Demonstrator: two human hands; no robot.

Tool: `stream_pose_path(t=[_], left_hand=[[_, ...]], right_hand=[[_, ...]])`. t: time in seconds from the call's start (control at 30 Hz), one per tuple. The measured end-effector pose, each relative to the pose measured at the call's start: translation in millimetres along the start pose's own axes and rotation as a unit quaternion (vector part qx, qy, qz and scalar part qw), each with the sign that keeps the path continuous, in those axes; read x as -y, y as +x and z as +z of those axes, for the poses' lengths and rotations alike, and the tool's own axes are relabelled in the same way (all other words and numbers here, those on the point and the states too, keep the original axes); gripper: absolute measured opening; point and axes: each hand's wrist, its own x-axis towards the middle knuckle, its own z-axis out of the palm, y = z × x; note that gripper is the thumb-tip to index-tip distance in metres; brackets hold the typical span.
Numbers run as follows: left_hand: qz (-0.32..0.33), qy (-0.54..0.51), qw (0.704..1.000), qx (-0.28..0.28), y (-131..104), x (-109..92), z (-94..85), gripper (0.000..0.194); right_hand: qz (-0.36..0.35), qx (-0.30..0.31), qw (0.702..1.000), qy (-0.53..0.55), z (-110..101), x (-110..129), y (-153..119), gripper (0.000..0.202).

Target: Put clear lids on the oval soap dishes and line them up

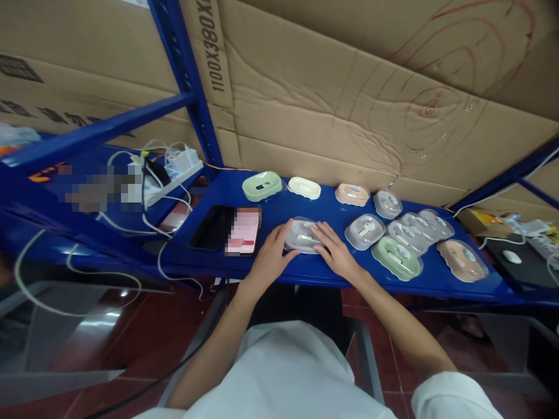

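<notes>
A grey soap dish with a clear plastic cover (301, 237) lies flat on the blue table near its front edge. My left hand (274, 255) cups its left end, with the thumb along the near side and the fingers at the far corner. On the opposite end rests my right hand (335, 249), its fingers reaching over the cover and its thumb at the near side. Between them the two hands grip the dish. Something small and pale shows through the cover, but I cannot make out what it is.
Several covered dishes stand to the right, including a green one (396, 259) and a peach one (463, 261). Along the back are a green dish (262, 186) and a cream tray (304, 188). A lit phone (243, 231) lies left; a cardboard wall (297, 145) rises behind.
</notes>
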Motion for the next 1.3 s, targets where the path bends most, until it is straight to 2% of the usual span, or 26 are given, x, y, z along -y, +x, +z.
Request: stream_pose_path(t=[0.17,0.3,0.67,1.0,1.17,1.3], left_hand=[[-0.003,-0.004,1.000,0.012,6.6,-1.2,-4.2,0.082],[-0.011,-0.006,1.000,0.008,10.9,-4.0,-8.3,0.075],[-0.005,-0.008,0.999,0.032,18.1,-4.0,-10.4,0.070],[-0.037,0.006,0.998,0.059,24.2,-12.4,-16.7,0.067],[-0.038,0.008,0.996,0.076,26.4,-17.9,-22.5,0.069],[-0.036,0.015,0.995,0.090,33.0,-18.6,-26.5,0.063]], right_hand=[[-0.043,0.023,0.998,-0.045,-1.7,2.7,0.9,0.063],[-0.069,0.036,0.995,-0.070,-7.3,2.9,5.5,0.056],[-0.029,0.025,0.998,-0.043,0.2,-1.4,1.2,0.063],[-0.084,0.038,0.987,-0.129,-5.1,-4.0,4.3,0.069],[-0.089,0.037,0.985,-0.141,-7.7,-2.9,9.0,0.063],[-0.084,0.046,0.982,-0.161,-9.8,-5.0,18.6,0.057]])
